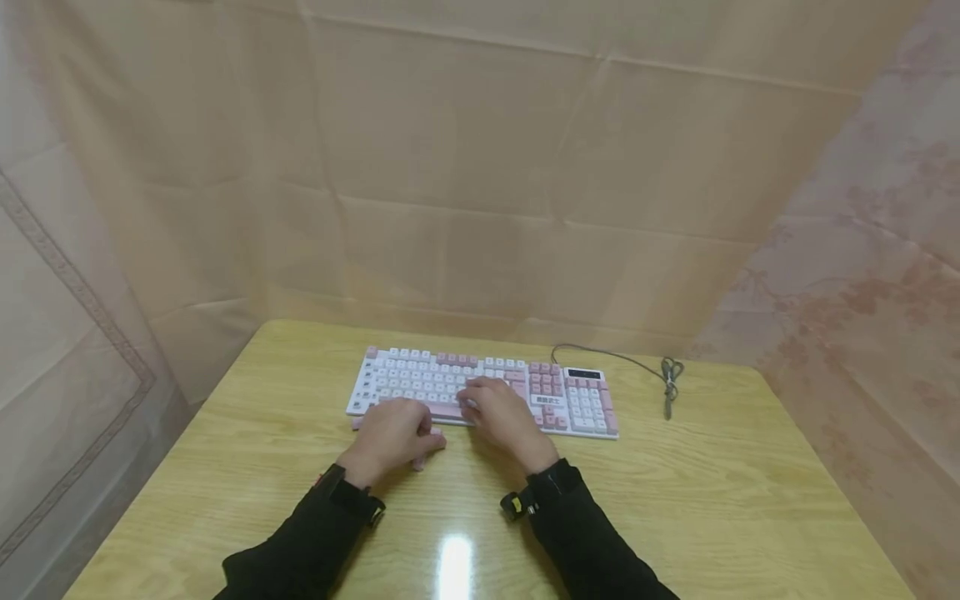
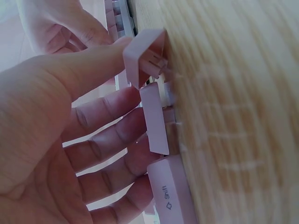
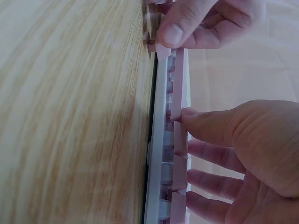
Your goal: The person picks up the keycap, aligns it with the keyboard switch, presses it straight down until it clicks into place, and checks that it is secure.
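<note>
A white and pink keyboard (image 1: 416, 382) lies on the wooden table. My left hand (image 1: 392, 432) is over its front left edge, thumb stretched out and fingers extended. In the left wrist view, the thumb touches a tilted pink keycap (image 2: 135, 60), its underside stem showing. The fingertips touch another pink keycap (image 2: 155, 121) and reach toward a pink Shift keycap (image 2: 170, 189). My right hand (image 1: 501, 414) rests over the keyboard's middle. Its thumb (image 3: 210, 125) touches the pink front-row keys; the other fingers extend along them.
A grey cable (image 1: 615, 356) runs from the keyboard's back edge to a tied bundle (image 1: 669, 383) on the right. Beige cloth (image 1: 465, 183) hangs behind the table, with patterned cloth (image 1: 862, 292) at the right. Light glares off the table's front (image 1: 454, 567).
</note>
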Demonstrator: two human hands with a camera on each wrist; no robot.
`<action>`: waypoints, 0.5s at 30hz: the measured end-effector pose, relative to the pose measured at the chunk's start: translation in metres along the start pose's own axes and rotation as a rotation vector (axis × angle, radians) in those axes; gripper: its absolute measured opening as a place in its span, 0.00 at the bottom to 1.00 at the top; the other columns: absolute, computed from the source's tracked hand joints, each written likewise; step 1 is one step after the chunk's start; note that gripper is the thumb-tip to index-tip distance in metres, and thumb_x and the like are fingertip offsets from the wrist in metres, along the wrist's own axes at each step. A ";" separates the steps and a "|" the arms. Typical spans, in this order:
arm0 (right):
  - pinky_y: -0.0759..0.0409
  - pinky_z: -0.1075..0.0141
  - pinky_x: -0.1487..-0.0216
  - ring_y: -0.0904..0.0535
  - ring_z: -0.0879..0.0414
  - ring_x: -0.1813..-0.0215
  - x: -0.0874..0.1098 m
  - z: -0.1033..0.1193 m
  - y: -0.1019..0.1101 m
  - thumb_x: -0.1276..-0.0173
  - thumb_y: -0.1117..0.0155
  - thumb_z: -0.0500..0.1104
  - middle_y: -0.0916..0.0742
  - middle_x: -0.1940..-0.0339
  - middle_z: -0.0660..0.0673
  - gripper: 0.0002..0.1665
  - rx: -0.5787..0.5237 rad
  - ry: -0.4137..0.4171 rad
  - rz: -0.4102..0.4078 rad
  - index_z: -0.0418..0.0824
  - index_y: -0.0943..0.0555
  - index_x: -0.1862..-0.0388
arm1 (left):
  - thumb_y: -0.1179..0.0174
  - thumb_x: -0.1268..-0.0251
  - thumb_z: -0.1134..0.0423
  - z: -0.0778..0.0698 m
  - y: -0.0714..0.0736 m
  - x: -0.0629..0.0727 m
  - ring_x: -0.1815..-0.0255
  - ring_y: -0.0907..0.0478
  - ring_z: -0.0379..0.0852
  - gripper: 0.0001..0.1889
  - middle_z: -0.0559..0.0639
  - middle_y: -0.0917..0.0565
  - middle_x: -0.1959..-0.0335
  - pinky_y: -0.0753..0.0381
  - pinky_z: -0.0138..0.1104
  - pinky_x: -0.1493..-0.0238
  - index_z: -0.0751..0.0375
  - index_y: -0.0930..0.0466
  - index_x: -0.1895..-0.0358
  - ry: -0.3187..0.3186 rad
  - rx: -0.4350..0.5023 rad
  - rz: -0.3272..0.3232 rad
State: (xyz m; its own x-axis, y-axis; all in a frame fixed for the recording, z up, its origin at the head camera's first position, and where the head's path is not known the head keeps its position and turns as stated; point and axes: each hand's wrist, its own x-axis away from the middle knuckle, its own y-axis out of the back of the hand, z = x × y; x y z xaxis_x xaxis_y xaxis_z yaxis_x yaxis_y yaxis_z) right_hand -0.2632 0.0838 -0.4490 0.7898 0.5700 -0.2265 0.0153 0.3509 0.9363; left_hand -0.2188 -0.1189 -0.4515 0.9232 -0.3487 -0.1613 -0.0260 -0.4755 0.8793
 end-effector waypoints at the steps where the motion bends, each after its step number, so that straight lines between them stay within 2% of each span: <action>1: 0.23 0.51 0.38 0.19 0.43 0.41 0.000 0.000 -0.001 0.29 0.32 0.39 0.14 0.44 0.39 0.10 0.002 0.002 -0.003 0.40 0.12 0.51 | 0.27 0.41 0.51 0.000 0.000 0.000 0.89 0.31 0.35 0.21 0.31 0.33 0.96 0.35 0.34 0.80 0.47 0.26 0.86 0.001 -0.002 -0.003; 5: 0.23 0.52 0.38 0.19 0.43 0.41 0.000 0.000 -0.002 0.30 0.32 0.38 0.14 0.45 0.39 0.10 0.003 0.005 -0.006 0.40 0.12 0.51 | 0.27 0.40 0.50 0.000 -0.003 0.000 0.89 0.32 0.34 0.22 0.31 0.34 0.96 0.33 0.34 0.78 0.48 0.27 0.86 -0.002 -0.024 -0.020; 9: 0.23 0.52 0.38 0.19 0.44 0.41 0.000 0.000 -0.001 0.30 0.32 0.39 0.14 0.44 0.40 0.11 0.003 -0.001 -0.004 0.40 0.12 0.50 | 0.29 0.37 0.54 -0.001 -0.002 0.000 0.89 0.32 0.33 0.19 0.30 0.34 0.96 0.33 0.34 0.79 0.47 0.25 0.85 -0.007 -0.046 -0.015; 15: 0.23 0.52 0.38 0.19 0.44 0.42 0.000 0.000 -0.001 0.30 0.31 0.39 0.14 0.44 0.40 0.11 0.012 0.001 -0.002 0.40 0.12 0.50 | 0.30 0.35 0.58 0.000 -0.001 0.000 0.89 0.31 0.34 0.17 0.30 0.32 0.95 0.35 0.33 0.81 0.48 0.23 0.83 -0.007 -0.007 0.013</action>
State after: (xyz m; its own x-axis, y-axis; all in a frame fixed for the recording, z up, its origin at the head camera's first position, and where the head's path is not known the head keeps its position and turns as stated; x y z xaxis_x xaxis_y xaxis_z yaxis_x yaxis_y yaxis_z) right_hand -0.2637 0.0832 -0.4501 0.7892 0.5699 -0.2288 0.0243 0.3434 0.9389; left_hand -0.2189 -0.1178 -0.4525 0.9201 -0.3606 -0.1527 -0.0356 -0.4655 0.8843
